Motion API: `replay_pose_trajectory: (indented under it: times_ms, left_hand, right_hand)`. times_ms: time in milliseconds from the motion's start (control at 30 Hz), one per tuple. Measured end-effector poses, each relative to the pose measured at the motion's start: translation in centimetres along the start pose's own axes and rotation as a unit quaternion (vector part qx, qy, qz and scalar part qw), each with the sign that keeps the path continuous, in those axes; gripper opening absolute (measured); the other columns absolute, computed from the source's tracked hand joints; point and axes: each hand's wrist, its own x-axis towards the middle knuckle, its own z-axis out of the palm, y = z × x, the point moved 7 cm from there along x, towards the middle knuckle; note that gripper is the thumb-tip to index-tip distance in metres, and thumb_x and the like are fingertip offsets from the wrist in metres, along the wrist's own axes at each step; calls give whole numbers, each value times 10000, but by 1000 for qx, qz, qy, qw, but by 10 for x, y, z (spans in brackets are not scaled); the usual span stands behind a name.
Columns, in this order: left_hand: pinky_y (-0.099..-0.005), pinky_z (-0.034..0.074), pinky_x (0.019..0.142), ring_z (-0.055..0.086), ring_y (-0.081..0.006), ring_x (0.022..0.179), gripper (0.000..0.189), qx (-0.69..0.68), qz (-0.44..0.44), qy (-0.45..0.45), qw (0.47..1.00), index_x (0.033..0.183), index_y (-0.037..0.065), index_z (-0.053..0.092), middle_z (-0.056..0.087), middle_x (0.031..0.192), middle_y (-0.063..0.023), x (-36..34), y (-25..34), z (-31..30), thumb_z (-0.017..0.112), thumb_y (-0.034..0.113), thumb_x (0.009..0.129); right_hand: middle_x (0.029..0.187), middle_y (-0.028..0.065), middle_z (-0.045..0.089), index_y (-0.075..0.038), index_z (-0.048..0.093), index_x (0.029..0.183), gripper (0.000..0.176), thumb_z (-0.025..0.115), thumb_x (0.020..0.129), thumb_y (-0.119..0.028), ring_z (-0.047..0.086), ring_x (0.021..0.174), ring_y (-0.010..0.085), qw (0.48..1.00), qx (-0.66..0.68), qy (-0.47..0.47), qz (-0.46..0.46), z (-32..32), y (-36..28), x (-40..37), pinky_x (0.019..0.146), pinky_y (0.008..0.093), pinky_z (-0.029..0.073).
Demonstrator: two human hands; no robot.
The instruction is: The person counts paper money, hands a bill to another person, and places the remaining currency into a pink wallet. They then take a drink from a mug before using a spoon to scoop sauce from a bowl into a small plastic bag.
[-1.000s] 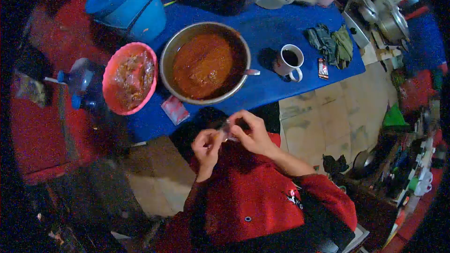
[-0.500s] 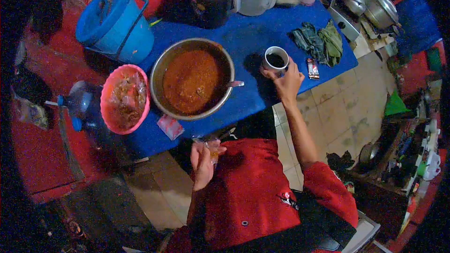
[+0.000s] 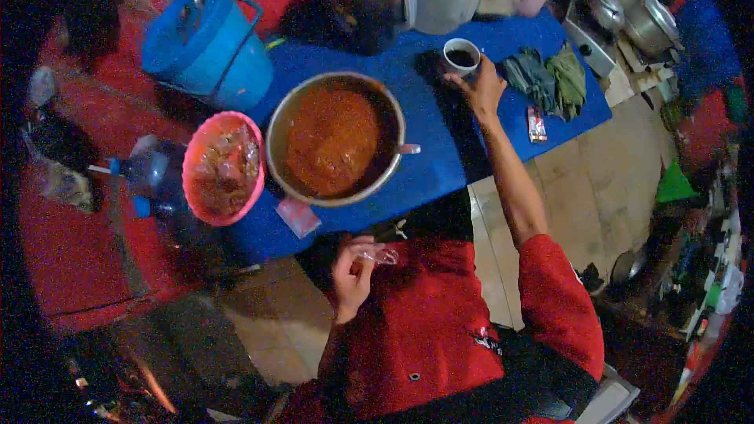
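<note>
Right hand (image 3: 488, 94) grips white mug (image 3: 463, 70), far side of blue table (image 3: 436, 163), right of steel bowl (image 3: 386, 120). Left hand (image 3: 352, 273), near side, pinches clear plastic (image 3: 383, 255). Versus 0.5 s ago: mug is farther out, same grip.

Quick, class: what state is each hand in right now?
Left hand: closed, holding clear, crinkled plastic wrapping.
Right hand: closed on a white, round mug.

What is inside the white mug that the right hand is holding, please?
Inside the white mug, gripped by the right hand, dark liquid shows. It covers the bottom, so anything beneath cannot be seen.
</note>
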Motion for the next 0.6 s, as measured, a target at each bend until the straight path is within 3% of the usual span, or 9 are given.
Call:
replay_pose_trajectory:
  times_ms: [67, 100, 167, 233, 267, 367, 467, 533, 600]
  left_hand:
    - [-379, 366, 1010, 634, -193, 955, 49, 135, 81, -1, 988, 898, 19, 566, 672, 965, -128, 4, 19, 5, 516, 21, 897]
    - [-387, 291, 1063, 634, -180, 948, 54, 57, 17, 14, 998, 888, 24, 569, 687, 921, -105, 5, 8, 5, 520, 40, 903]
    - [-355, 369, 1003, 637, -163, 890, 42, 27, 36, 28, 999, 886, 10, 561, 681, 904, -99, 6, 6, 7, 526, 25, 903]
    - [-338, 407, 967, 636, -153, 864, 37, -2, 35, 45, 998, 890, 7, 559, 678, 893, -91, 8, 1, 8, 527, 21, 904]
    - [-318, 440, 909, 631, -143, 846, 33, -36, 1, 53, 998, 900, 2, 560, 674, 888, -83, 10, -4, 9, 535, 22, 903]
    - [-287, 480, 807, 624, -134, 825, 53, -80, -10, 65, 995, 929, -2, 568, 666, 883, -63, 16, -12, 15, 553, 43, 904]
    - [-276, 488, 747, 623, -143, 824, 95, -69, 39, 50, 996, 961, -5, 575, 662, 871, -60, 12, -34, 23, 569, 67, 900]
    - [-275, 487, 731, 626, -151, 826, 115, -48, 77, 25, 996, 975, -9, 576, 661, 859, -68, 7, -22, 29, 574, 73, 895]
    - [-287, 482, 738, 638, -219, 833, 167, 180, 142, 19, 973, 1001, -25, 569, 657, 868, -112, -4, -1, 37, 568, 98, 888]
  right_hand:
    - [1200, 124, 577, -46, 444, 1271, 885, 772, 615, -541, 538, 1115, 313, 1000, -14, 13, -15, 0, -6, 5, 894, 541, 346]
    - [1229, 161, 558, -2, 411, 1310, 941, 772, 620, -531, 521, 1139, 339, 999, -34, 15, -21, -1, -11, 1, 884, 510, 368]
    - [1256, 226, 513, 49, 365, 1325, 964, 773, 644, -497, 480, 1174, 377, 990, -91, 99, -44, -19, -25, -12, 934, 489, 372]
    - [1283, 256, 470, 75, 415, 1274, 633, 698, 795, -225, 453, 1184, 403, 983, -18, 173, -66, -47, -42, -41, 974, 431, 374]
    - [1157, 229, 524, 63, 469, 1202, 436, 630, 840, -119, 496, 1090, 385, 973, 42, 210, -83, -68, -62, -67, 936, 410, 398]
    - [990, 86, 527, -25, 513, 1058, 162, 525, 904, -72, 535, 678, 129, 954, 297, -30, -10, -53, -67, -161, 618, 275, 472]
    - [1010, 105, 551, -45, 507, 1210, 424, 669, 837, -166, 562, 674, 135, 905, 334, -259, -45, -79, -144, -231, 600, 272, 475]
    - [1004, 117, 576, -60, 525, 1230, 508, 730, 788, -203, 582, 687, 153, 892, 336, -252, -169, -86, -161, -249, 601, 275, 473]
    - [914, 105, 613, -46, 621, 1073, 357, 739, 781, -215, 590, 684, 171, 878, 364, -292, -103, -76, -153, -259, 603, 280, 468]
